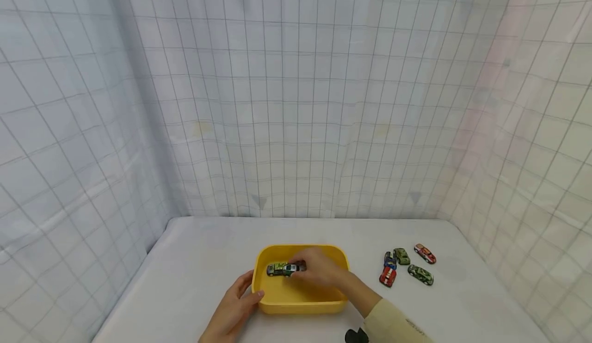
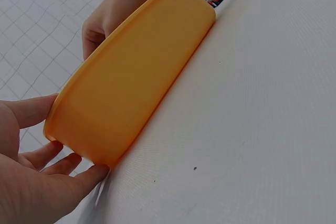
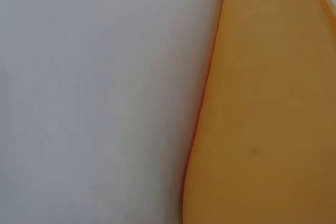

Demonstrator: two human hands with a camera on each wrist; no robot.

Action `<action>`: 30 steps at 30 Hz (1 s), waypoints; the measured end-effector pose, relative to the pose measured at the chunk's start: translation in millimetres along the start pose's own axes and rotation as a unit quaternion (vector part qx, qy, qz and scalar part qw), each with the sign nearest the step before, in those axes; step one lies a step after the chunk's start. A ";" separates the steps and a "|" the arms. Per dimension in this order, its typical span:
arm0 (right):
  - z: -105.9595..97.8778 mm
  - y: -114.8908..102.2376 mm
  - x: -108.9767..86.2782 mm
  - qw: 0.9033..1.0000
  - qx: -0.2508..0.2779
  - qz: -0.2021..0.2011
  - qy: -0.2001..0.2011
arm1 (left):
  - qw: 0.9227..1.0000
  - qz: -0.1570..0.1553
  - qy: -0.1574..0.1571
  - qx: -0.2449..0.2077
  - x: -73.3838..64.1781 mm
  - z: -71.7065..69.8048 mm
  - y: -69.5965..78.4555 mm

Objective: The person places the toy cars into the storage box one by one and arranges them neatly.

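Observation:
A yellow plastic tub (image 1: 302,308) stands on the white table. My left hand (image 1: 233,307) grips its left end, thumb at the rim and fingers against the outer wall; the left wrist view shows these fingertips along the tub's (image 2: 131,66) corner. Inside the tub, my right hand (image 1: 316,268) pinches a dark toy car with a white roof (image 1: 291,268), partly hidden by the fingers. Touching it in the head view is a green-and-yellow toy car (image 1: 275,269) on the left. The right wrist view has only the tub's outer wall (image 3: 262,108) and the tabletop.
Right of the tub lie several toy cars: a red one (image 1: 388,277), a blue one (image 1: 390,260), two green camouflage ones (image 1: 402,256) and a red-orange one (image 1: 425,253). Checked white curtains (image 1: 296,127) enclose the table (image 1: 208,250). A small black object (image 1: 356,336) shows at the bottom edge.

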State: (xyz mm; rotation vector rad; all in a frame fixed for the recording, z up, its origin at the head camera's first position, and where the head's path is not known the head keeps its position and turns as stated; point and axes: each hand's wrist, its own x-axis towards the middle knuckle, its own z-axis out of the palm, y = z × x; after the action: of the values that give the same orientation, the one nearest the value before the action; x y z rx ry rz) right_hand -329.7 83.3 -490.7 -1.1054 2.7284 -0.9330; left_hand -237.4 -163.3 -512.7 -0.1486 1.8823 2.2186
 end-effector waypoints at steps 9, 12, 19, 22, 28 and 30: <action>22.7 -14.3 20.3 1.000 -0.002 -0.017 0.006 | 1.000 0.009 -0.014 -0.004 -0.4 -0.4 -0.7; 27.9 -16.0 23.7 1.000 -0.012 -0.024 0.012 | 1.000 0.017 -0.022 -0.007 -0.4 -1.5 -1.9; 33.4 -14.9 27.6 0.998 -0.042 -0.029 0.029 | 1.000 0.017 -0.022 -0.008 0.9 -3.1 -0.9; 35.1 -13.8 28.8 0.997 -0.054 -0.040 0.028 | 1.000 0.015 -0.021 -0.009 1.4 -3.3 -0.2; 37.8 -15.0 27.0 0.997 -0.064 -0.039 0.022 | 1.000 0.010 -0.017 -0.010 1.7 -2.4 -0.3; 37.6 -15.3 26.8 0.997 -0.068 -0.035 0.025 | 1.000 0.010 -0.018 -0.010 2.2 -2.2 -0.4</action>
State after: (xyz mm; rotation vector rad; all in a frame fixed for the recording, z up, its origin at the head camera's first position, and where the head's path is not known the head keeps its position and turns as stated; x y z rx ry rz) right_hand -330.3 38.0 -508.3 -1.2226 2.8484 -0.8016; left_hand -239.6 -165.1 -513.9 -0.0941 1.8516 2.2378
